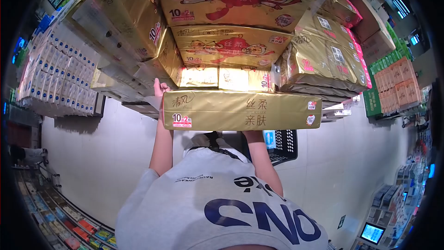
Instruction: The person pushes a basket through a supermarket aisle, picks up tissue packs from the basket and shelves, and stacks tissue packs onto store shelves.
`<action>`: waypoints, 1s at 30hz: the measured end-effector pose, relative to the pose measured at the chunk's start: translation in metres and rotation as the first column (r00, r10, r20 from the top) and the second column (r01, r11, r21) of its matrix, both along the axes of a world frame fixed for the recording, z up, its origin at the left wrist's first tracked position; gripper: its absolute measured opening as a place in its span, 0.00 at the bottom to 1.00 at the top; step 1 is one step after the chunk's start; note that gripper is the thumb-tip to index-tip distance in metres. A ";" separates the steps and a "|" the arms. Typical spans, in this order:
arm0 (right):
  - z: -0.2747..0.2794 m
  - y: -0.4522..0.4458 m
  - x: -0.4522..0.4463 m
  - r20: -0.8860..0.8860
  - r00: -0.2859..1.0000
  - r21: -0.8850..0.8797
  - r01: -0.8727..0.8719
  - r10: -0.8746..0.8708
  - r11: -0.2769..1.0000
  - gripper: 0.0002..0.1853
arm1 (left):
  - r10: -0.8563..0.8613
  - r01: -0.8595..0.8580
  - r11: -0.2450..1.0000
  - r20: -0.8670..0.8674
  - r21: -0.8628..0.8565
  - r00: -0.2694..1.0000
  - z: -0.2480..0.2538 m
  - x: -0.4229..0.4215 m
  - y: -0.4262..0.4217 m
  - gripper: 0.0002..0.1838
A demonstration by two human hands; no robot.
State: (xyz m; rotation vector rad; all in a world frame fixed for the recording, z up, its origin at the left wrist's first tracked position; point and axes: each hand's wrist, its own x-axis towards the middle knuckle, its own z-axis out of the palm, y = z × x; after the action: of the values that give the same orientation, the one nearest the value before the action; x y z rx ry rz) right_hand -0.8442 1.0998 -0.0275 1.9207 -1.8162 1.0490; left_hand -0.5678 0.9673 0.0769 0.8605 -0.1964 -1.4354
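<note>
A long gold pack of tissues [212, 111] with pink and white labels lies level in front of my chest. My left hand [160, 88] grips its left end, with the fingertips showing above the edge. My right forearm [259, 150] reaches under the pack. The right hand itself is hidden behind it, so its fingers cannot be seen. Just beyond is a stack of similar gold tissue packs [231, 48], with a recess between the taller piles at left and right. The held pack is close to the front of that recess.
More gold packs [319, 60] are piled at the right. A black shopping basket [289, 143] with a blue item is beside my body. White packs [60, 71] stand stacked at the far left, orange packs [397, 83] at the far right. Shelves [60, 217] line the lower left.
</note>
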 end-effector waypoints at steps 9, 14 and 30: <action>0.010 -0.034 0.011 -0.556 -0.827 -0.520 0.423 0.082 0.742 0.36 | -0.046 0.011 0.960 -0.117 -0.280 0.992 -0.011 0.005 -0.001 0.20; 0.060 -0.040 0.016 0.327 -0.945 -0.410 -0.132 0.010 0.903 0.43 | -0.105 0.132 0.970 0.137 -0.203 0.985 -0.007 -0.001 -0.004 0.26; 0.038 -0.053 0.021 0.455 -0.882 -0.118 -0.196 -0.123 0.973 0.63 | 0.186 0.299 0.824 0.728 -0.481 0.659 -0.018 -0.015 -0.002 0.35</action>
State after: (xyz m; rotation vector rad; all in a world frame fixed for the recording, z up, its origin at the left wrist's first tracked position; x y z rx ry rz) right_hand -0.8228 1.0464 0.0101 0.3094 0.5974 -1.5583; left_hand -0.5828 0.9651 0.0590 0.8955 -1.2568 -0.8870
